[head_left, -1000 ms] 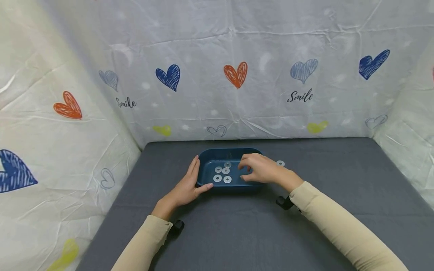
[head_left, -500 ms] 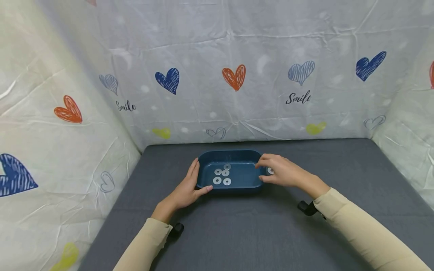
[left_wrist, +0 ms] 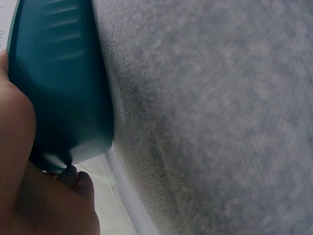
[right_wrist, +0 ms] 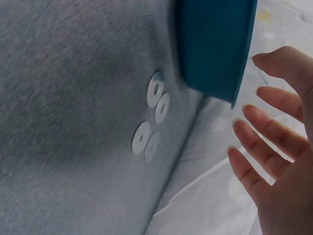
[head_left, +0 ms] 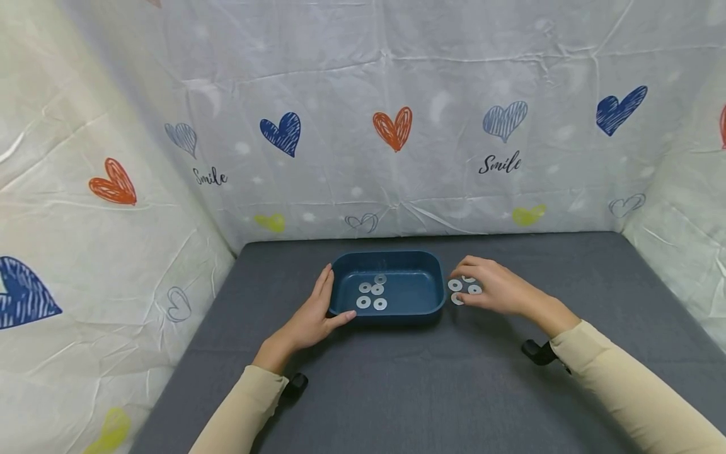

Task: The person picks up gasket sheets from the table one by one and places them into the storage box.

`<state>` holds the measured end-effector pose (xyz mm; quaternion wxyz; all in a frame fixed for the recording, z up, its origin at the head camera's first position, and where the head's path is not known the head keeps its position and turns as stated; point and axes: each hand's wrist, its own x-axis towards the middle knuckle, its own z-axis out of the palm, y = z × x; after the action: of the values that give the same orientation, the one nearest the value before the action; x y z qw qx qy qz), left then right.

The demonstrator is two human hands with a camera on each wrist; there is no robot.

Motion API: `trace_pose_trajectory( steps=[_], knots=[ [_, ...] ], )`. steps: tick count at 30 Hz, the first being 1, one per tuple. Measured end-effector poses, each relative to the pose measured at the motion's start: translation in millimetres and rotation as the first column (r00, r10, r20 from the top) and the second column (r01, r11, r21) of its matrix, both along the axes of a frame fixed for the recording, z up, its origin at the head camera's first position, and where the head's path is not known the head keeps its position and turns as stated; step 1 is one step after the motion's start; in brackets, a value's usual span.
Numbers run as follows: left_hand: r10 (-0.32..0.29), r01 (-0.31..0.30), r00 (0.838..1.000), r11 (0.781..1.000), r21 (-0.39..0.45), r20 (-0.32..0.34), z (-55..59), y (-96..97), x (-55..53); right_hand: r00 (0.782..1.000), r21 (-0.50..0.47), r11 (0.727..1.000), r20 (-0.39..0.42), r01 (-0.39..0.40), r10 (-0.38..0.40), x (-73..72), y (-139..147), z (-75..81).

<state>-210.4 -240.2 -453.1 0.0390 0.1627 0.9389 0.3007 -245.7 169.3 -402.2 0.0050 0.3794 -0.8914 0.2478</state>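
Four washers (right_wrist: 152, 96) are newly overhung by the loose, empty right hand (head_left: 495, 287), tray (head_left: 411, 291) gripped by left hand (head_left: 311, 318); picking seems possible.

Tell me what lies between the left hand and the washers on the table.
The head view shows the blue tray, with five washers inside.
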Motion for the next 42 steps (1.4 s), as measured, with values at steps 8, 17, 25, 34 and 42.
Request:
trace_pose_trajectory(
  steps=[8, 17, 25, 34, 42],
  knots=[
    [-0.004, 0.004, 1.0, 1.0, 0.001, -0.009, -0.5, 0.0, -0.2, 0.999, 0.011, 0.999, 0.013, 0.034, -0.034, -5.4, 16, -6.4],
    [-0.011, 0.011, 1.0, 1.0, 0.009, -0.002, 0.2, -0.3, 0.0, 0.998, -0.005, 0.998, 0.022, 0.066, -0.066, -21.6, 37, -23.3],
    [-0.009, 0.009, 1.0, 1.0, 0.008, -0.007, 0.1, -0.5, 0.4, 0.991, 0.004, 0.993, 0.056, 0.119, -0.119, -33.3, 47, -35.8],
    [-0.007, 0.007, 1.0, 1.0, 0.012, 0.0, 2.8, 0.9, 1.5, 0.989, 0.016, 0.991, 0.063, 0.131, -0.131, -39.8, 51, -48.1],
    [-0.01, 0.01, 1.0, 1.0, 0.008, -0.004, 3.2, 0.9, 1.9, 0.985, -0.008, 0.989, 0.09, 0.148, -0.146, -41.0, 42, -52.3]
  ],
)
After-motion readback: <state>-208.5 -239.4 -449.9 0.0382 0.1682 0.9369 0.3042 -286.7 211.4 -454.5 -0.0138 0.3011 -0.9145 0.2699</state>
